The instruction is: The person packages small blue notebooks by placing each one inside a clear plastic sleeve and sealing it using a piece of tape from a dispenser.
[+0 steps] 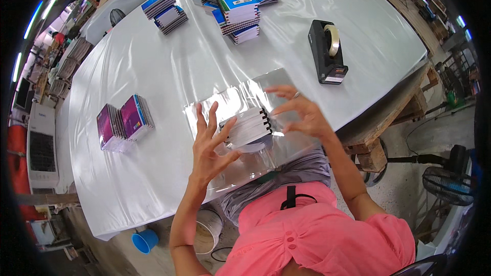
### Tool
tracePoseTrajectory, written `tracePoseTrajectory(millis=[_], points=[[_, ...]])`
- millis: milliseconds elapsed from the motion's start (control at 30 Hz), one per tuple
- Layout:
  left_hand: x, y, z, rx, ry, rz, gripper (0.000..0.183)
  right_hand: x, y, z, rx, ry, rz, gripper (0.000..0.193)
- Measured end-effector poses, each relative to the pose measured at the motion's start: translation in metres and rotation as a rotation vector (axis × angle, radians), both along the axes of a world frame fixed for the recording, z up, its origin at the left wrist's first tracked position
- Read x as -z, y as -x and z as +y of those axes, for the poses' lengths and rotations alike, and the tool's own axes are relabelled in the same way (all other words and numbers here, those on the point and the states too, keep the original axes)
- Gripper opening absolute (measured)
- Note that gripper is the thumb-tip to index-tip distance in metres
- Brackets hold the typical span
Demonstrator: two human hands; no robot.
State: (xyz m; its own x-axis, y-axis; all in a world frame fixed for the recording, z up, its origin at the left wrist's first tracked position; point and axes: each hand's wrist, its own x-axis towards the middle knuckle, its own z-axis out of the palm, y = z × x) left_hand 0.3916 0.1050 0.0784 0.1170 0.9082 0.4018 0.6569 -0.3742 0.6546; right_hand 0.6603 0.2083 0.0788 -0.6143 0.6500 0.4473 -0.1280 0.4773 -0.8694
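In front of me a small stack of spiral-bound notebooks [246,129] rests page edges up, its black coils on the right, on a clear plastic sheet [299,148] spread at the table's near edge. My left hand [207,140] is at the left side of the stack with fingers spread; whether its thumb and index finger touch the pages I cannot tell. On the other side, my right hand [302,111], with a ring on one finger, is held apart from the coils, fingers spread and curved. Neither hand grips anything.
A black tape dispenser [327,53] with a roll of tape stands at the right. Purple notebooks [123,121] sit in two bundles at the left. Blue notebooks [238,5] are piled at the far side, with more blue bundles [164,11] beside them. Below are buckets [145,240] and a fan [447,185].
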Motion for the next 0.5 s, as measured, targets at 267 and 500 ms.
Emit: tracePoseTrajectory(millis=[267,500], points=[[-0.006,0.01,-0.003,0.023,0.011,-0.082,0.075,0.005,0.017,-0.012,0.042,-0.157,-0.101,0.061],[0.001,0.007,-0.003,0.034,-0.036,-0.068,0.065,-0.018,0.022,-0.01,-0.004,-0.25,-0.273,0.061]])
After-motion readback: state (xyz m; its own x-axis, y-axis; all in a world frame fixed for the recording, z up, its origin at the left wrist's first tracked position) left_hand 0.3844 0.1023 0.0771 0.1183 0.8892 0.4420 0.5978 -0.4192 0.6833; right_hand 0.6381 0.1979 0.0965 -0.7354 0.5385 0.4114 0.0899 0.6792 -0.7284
